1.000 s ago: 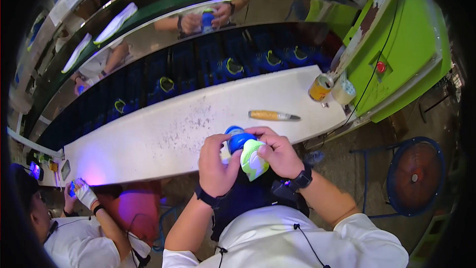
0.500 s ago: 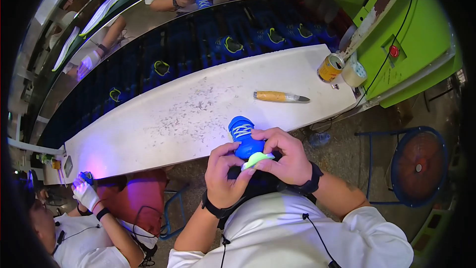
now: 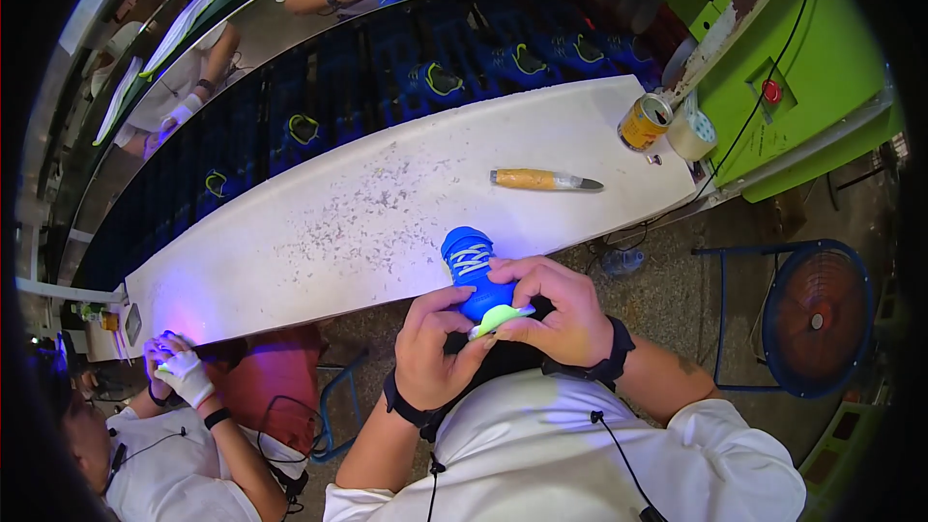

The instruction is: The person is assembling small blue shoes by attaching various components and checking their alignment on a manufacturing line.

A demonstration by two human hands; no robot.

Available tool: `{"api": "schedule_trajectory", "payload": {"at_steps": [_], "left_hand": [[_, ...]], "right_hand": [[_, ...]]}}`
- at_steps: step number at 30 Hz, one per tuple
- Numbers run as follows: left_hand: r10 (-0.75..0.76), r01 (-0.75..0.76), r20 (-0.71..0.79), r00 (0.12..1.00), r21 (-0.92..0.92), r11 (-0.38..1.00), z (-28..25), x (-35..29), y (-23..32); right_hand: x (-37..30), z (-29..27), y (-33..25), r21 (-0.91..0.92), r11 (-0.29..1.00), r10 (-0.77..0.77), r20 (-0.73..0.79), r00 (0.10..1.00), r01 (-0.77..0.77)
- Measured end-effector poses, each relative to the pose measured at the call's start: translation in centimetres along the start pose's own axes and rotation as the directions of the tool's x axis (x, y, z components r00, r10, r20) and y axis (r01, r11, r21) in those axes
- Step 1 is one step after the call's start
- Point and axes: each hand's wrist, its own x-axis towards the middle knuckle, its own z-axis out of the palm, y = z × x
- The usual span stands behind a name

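Observation:
A blue shoe (image 3: 468,266) with white laces is between my hands, over the near edge of the white table, its toe end toward me. At that end shows a bright yellow-green sole (image 3: 499,317). My left hand (image 3: 435,343) is closed on the shoe's left side, finger on the blue upper and thumb at the sole's edge. From the right, my right hand (image 3: 565,314) grips the other side the same way, fingertips near the laces and thumb along the sole. The thumbs hide part of the sole's edge.
On the white table (image 3: 377,280) lie a knife with a tape-wrapped handle (image 3: 532,179) and scattered dark scraps. A can (image 3: 644,124) and a tape roll (image 3: 692,132) stand at right. Blue shoes sit on the dark conveyor (image 3: 377,68). A co-worker (image 3: 179,445) works at left; a fan (image 3: 817,319) stands right.
Both hands keep hold of the shoe, nearly still. The view has shifted slightly. The co-worker's hands have come together around a small item.

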Motion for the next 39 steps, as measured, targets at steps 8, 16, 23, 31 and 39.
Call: {"api": "schedule_trajectory", "payload": {"at_steps": [8, 16, 23, 31, 39], "left_hand": [[-0.031, 0.031, 0.021, 0.999, -0.013, 0.999, -0.3, -0.5, 0.0], [-0.035, 0.035, 0.029, 0.999, -0.003, 0.999, -0.4, -0.1, 0.4], [0.027, -0.028, 0.022, 0.999, 0.037, 0.999, -0.4, 0.4, 0.3], [0.081, -0.081, -0.019, 0.997, 0.009, 0.997, 1.0, 2.4, -0.7], [-0.076, 0.081, -0.104, 0.992, 0.036, 0.996, 4.3, 1.8, -1.7]], "right_hand": [[-0.1, 0.3, -0.1, -0.028, 0.999, -0.025, -0.007, 1.0, 0.025], [-0.1, 0.3, 0.0, -0.038, 0.999, -0.033, -0.011, 0.999, 0.033], [-0.1, 0.0, 0.5, -0.013, 1.0, -0.018, 0.012, 1.0, 0.018], [1.4, -1.5, 1.4, -0.171, 0.977, -0.111, 0.119, 0.987, 0.13], [2.8, -0.8, 4.2, 0.277, 0.957, -0.097, 0.027, 0.995, 0.086]]}}
